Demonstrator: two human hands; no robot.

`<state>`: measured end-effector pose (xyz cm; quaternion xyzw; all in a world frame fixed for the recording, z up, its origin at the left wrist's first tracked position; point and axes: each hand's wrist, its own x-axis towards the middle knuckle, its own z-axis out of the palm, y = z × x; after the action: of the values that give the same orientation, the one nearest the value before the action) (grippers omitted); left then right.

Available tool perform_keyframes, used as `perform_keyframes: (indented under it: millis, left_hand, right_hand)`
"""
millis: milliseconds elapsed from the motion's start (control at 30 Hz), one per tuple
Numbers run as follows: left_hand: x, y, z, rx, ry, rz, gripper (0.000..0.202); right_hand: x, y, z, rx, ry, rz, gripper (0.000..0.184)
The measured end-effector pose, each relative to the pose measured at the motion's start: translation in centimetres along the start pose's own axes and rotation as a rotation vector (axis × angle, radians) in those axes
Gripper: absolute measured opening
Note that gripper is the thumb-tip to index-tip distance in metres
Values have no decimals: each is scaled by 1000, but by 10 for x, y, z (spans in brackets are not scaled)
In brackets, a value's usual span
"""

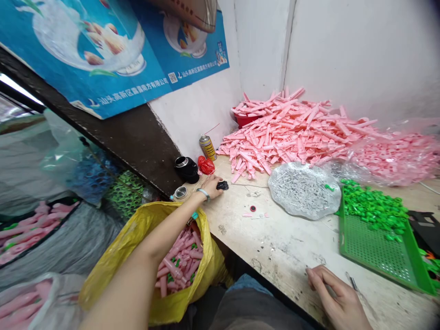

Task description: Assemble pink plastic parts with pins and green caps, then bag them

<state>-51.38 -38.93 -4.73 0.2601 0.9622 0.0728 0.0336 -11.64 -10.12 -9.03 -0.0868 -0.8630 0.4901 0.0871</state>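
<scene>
A small black lump lies at three o'clock from the left hand, its long axis roughly crosswise; the fingertips touch it, but any grip is unclear. The right hand, farther off at five o'clock, curls narrow beside a slim steel tool. A blue poster at eleven o'clock reads 汕头高新区.
</scene>
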Motion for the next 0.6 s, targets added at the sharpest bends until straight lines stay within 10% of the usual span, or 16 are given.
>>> perform_keyframes:
  millis: [200, 600]
  left_hand:
    - [0, -1, 12, 79, -49, 87, 44]
    - [-47, -73, -6, 117, 22, -175, 58]
  right_hand:
    - [-3, -1, -7, -49, 37, -33, 34]
    - [4, 5, 2, -27, -40, -62, 33]
